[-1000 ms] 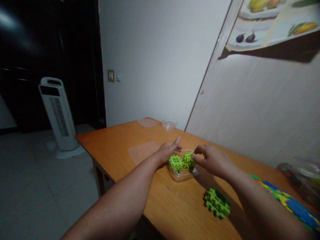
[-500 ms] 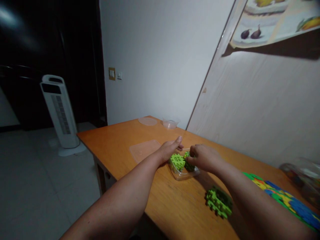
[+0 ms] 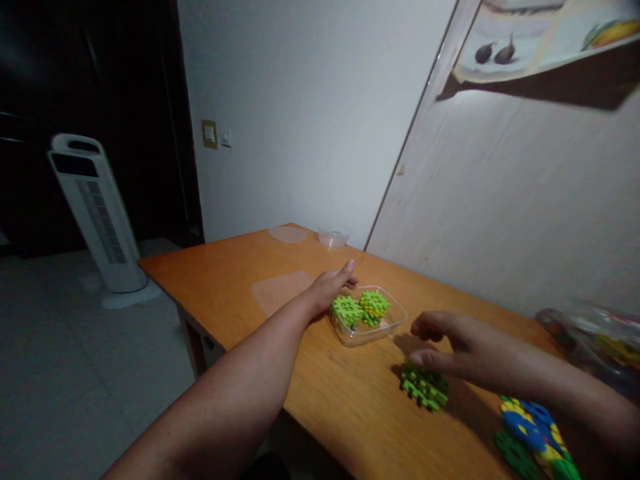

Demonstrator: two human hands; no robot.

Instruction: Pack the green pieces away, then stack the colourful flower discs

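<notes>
A clear plastic container [image 3: 357,339] stands on the table with two clusters of green interlocking blocks in it. The left cluster [image 3: 347,311] is plain green; the right cluster [image 3: 374,306] has some yellow between its green pieces. At the container's far left side, my left hand [image 3: 331,288] rests with its thumb up and fingers stretched, holding nothing. My right hand [image 3: 445,343] hovers open just above a third green block cluster [image 3: 424,387] on the bare wood. Its thumb and fingers are apart, and the thumb overlaps the top of that cluster.
Blue, yellow and green pieces [image 3: 537,433] lie at the front right. A clear flat lid [image 3: 280,292] is left of the container. Farther back are a round lid [image 3: 287,234] and a clear bowl [image 3: 334,237]. A plastic bag [image 3: 595,340] sits by the wall.
My right hand has let go of the green and yellow cluster inside the container and moved right and nearer, over the cluster on the table. My left hand stays at the container.
</notes>
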